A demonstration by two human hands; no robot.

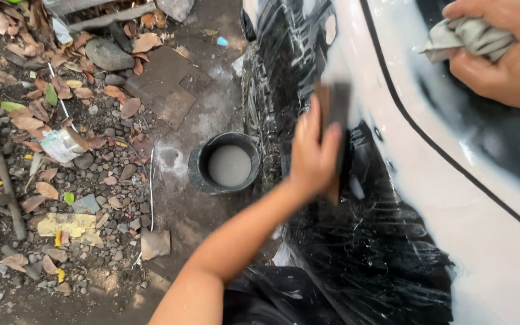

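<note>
Head view: left hand (311, 153) presses a dark sanding block (334, 111) flat against the wet black-and-white car panel (452, 198), fingers wrapped on its edge. Right hand (504, 57) fingers closed, gripping a grey rag (461, 37) on the panel's upper part. Black bucket (224, 164) of cloudy water sits on the ground just beside.

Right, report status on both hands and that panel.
Left hand pressing dark sanding block flat on wet car panel. Right hand clutching grey rag. Black bucket below, nothing obstructing.
</note>
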